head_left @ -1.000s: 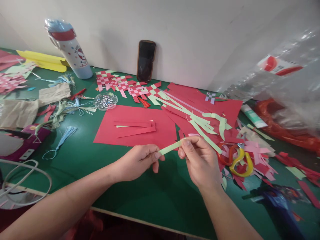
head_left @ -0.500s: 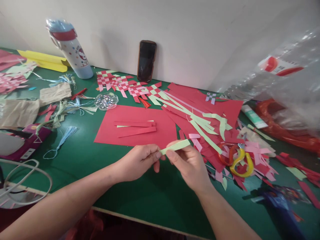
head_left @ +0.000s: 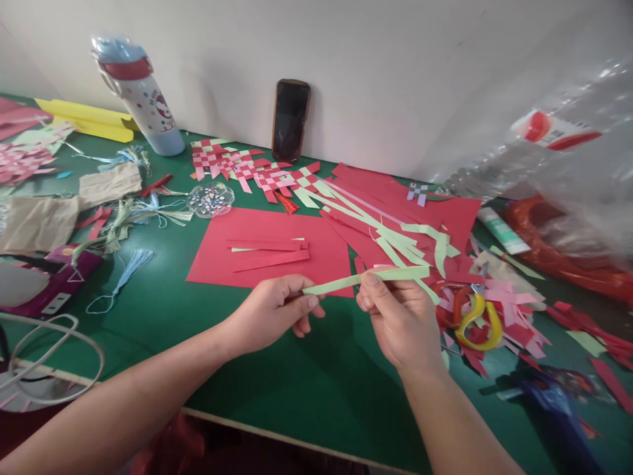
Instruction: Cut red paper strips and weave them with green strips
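Note:
A light green paper strip (head_left: 336,285) is stretched between my two hands above the front of the table. My left hand (head_left: 274,310) pinches its left end between thumb and fingers. Farther along, my right hand (head_left: 398,313) grips the strip between thumb and forefinger, and its free end sticks out to the right. Just behind the hands lies a red paper sheet (head_left: 212,257), bearing several folded red strips (head_left: 271,257) with a bit of green among them. More pale green strips (head_left: 368,221) lie in a loose bundle behind my right hand.
Scissors with yellow and orange handles (head_left: 477,323) rest among paper scraps at right, near a glue tube (head_left: 503,231). Woven paper pieces (head_left: 242,165), a dish of beads (head_left: 210,200), a phone (head_left: 291,119) and a bottle (head_left: 141,99) stand or lie toward the wall. A blue tassel (head_left: 126,274) is at left.
My hands have moved apart along the green strip. My right hand has shifted to the right, my left slightly left, and a longer stretch of strip now shows between them.

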Demonstrator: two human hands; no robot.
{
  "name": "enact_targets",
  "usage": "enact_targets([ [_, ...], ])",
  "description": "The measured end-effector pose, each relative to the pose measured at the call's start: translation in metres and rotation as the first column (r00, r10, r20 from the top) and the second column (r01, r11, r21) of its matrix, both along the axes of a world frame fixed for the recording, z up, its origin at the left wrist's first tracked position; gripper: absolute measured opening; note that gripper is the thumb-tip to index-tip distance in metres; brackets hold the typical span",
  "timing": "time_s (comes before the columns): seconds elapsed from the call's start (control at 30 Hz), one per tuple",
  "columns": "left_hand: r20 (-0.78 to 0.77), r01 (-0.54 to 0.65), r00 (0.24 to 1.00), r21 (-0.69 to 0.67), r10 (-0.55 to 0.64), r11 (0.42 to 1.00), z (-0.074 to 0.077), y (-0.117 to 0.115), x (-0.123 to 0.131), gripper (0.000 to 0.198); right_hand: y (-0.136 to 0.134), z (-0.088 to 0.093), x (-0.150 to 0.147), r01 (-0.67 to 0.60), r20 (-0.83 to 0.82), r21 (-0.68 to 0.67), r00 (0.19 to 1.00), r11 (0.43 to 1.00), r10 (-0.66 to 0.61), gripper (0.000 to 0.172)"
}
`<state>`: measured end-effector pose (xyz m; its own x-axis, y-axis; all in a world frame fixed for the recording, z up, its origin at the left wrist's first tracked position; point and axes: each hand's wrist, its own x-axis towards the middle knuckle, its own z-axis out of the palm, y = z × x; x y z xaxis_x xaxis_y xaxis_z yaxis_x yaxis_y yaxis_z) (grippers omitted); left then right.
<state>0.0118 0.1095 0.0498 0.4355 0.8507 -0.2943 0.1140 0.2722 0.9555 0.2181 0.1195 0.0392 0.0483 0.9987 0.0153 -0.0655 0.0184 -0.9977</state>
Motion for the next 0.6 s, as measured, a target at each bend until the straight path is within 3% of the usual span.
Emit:
enact_targets([
  [0.17,0.094,-0.116,0.989,-0.006,0.116,0.993,0.0009,0.0018,0.0005,0.014,-0.0005,0.0029,-0.0022,0.017,-0.063,0.020,0.998,1.000,-0.015,0.016],
  [0.6,0.080,-0.105,0.991,0.003,0.105,0.994,0.0000,0.0012,-0.0003,0.019,-0.0010,-0.0004,-0.0005,0.000,-0.037,0.016,0.999,1.000,0.001,0.018],
])
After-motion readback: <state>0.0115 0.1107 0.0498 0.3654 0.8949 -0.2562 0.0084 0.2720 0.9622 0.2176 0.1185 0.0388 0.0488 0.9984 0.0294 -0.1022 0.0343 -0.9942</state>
